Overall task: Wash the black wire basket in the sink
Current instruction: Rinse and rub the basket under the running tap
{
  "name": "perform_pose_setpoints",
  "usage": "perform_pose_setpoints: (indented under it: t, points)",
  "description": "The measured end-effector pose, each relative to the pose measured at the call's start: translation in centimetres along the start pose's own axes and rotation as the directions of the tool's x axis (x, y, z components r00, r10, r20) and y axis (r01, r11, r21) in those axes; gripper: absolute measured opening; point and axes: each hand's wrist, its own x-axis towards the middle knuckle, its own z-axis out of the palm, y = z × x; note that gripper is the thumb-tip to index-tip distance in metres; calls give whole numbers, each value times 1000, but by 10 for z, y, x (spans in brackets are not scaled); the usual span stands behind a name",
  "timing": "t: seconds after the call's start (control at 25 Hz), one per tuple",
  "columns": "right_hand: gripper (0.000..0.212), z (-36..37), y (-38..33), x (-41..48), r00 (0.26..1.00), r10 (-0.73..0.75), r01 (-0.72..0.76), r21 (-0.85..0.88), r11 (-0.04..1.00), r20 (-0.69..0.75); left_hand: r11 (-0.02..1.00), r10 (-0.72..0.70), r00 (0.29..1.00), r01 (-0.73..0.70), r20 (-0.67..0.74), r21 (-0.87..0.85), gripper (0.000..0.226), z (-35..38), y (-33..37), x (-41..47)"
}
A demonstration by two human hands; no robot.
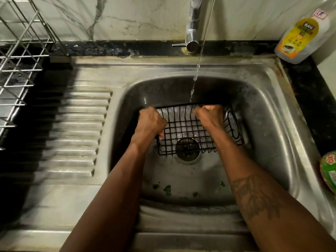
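Observation:
The black wire basket (189, 131) is held low inside the steel sink (263, 110), above the drain (188, 149). My left hand (150, 123) grips its left end, fingers curled round the wires. My right hand (211, 114) is closed over the far rim near the middle. A thin stream of water (197, 70) falls from the tap (192, 28) onto the far rim between my hands. Whether my right hand holds anything besides the rim is hidden.
A ribbed steel draining board (80, 131) lies left of the bowl, with a metal dish rack (20, 66) at the far left. A dishwash gel bottle (303, 35) stands at the back right; a green packet (329, 170) sits at the right edge. Green scraps (167, 190) lie in the bowl.

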Motion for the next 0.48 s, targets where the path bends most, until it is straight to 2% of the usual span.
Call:
perform_pose_setpoints:
  t: [0.04, 0.08, 0.16, 0.2, 0.28, 0.36, 0.44, 0.48]
  points:
    - [18, 5, -5, -3, 998, -31, 30, 9, 1000, 60, 999, 10, 1000, -9, 26, -34, 15, 1, 2, 0]
    - [13, 15, -12, -11, 977, -110, 115, -14, 993, 184, 996, 62, 995, -66, 74, 58, 17, 3, 5, 1]
    - [6, 42, -27, -29, 879, -258, 292, -24, 956, 401, 997, 48, 997, -44, 58, -55, 26, 8, 9, 1]
    - [8, 51, -30, -33, 854, -290, 322, 0, 947, 432, 994, 24, 1000, -21, 19, -109, 29, 10, 9, 3]
    - [16, 54, -30, -28, 863, -297, 309, 36, 950, 409, 992, -8, 1000, 9, 9, -126, 31, 11, 9, 6]
    - [15, 36, -22, -17, 910, -221, 223, 36, 974, 350, 984, -52, 998, 54, 16, -168, 27, 12, 5, 9]
    - [9, 8, -6, 0, 982, -78, 85, -32, 996, 173, 975, -59, 995, 74, 75, -209, 27, 9, 3, 10]
    - [13, -5, 3, 10, 996, -49, 55, -69, 996, 74, 969, -54, 992, 80, 116, -236, 27, 8, 0, 10]
